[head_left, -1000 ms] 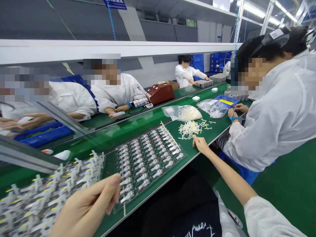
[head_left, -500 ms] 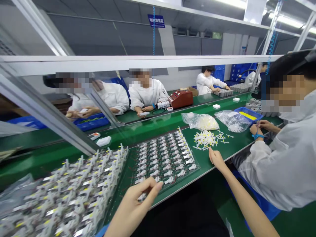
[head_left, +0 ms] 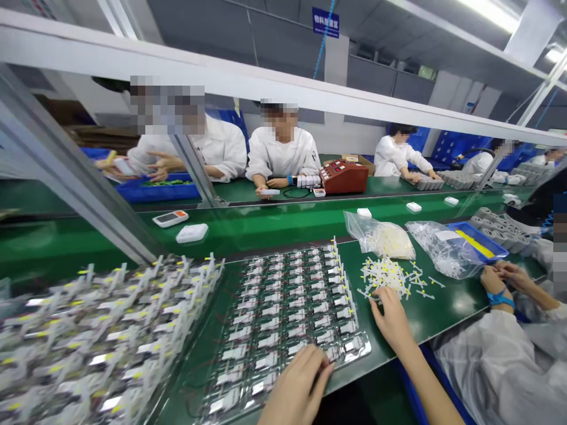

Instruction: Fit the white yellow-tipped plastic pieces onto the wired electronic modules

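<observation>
My left hand [head_left: 297,381] is over the near edge of a clear plastic tray [head_left: 362,348]. Its fingers are curled in towards the thumb, and whatever lies between the fingertips is too small to make out. Rows of small white parts [head_left: 267,340] with thin dark red wires fill the tray. White sticks with yellow bits stand up along the tray's right column. My right hand [head_left: 392,319] is at the near edge of a loose pile of small white plastic sticks [head_left: 385,276] with yellow bits. Its thumb and fingers are apart, with nothing visibly held.
Left of the tray lies a bigger group of similar parts with upright sticks [head_left: 110,336]. Behind the pile are two clear bags [head_left: 390,239] and a blue bin [head_left: 491,245]. A co-worker's hands [head_left: 498,280] are at right. A metal post [head_left: 88,165] slants down at left.
My view has shifted, with the bench now further across the picture. My left hand has moved onto the tray's near edge. My right hand has come up to the pile, its fingers spreading.
</observation>
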Tool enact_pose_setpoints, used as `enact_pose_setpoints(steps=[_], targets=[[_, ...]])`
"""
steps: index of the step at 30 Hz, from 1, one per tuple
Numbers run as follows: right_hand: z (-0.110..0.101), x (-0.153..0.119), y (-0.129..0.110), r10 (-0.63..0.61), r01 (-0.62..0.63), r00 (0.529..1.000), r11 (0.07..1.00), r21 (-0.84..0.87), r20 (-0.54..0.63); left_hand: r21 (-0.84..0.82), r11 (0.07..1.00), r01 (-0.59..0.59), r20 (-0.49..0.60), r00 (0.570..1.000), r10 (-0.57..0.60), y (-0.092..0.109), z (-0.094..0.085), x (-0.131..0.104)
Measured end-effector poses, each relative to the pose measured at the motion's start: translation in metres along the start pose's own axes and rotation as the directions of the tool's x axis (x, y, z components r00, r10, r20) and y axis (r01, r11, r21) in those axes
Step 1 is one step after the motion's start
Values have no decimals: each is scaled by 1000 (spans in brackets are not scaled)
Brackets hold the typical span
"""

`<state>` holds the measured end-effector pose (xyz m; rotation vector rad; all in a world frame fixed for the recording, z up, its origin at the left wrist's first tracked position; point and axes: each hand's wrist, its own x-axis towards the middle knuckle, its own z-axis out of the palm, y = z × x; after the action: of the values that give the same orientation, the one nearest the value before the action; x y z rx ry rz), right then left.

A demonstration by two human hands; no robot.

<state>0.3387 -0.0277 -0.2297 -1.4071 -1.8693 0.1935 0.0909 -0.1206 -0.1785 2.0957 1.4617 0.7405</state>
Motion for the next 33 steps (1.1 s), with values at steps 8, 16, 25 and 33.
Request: enact_pose_setpoints(steps=[8, 16, 25, 33], targets=[[11, 1, 10, -16, 17, 1000, 993, -114, 8, 144, 970, -198, 9, 980, 199, -18, 31, 22], [1, 1, 3, 85, -82, 994, 996, 37, -64, 273, 934, -232, 42, 972, 229, -22, 47, 30], [-3, 4, 5, 258, -250, 966, 949, 192, -14, 285, 931, -227, 80, 974, 213, -16, 46, 35], [0, -6, 10, 370, -358, 927, 839, 409, 54, 275, 955, -114, 78, 992, 96, -7, 45, 35]])
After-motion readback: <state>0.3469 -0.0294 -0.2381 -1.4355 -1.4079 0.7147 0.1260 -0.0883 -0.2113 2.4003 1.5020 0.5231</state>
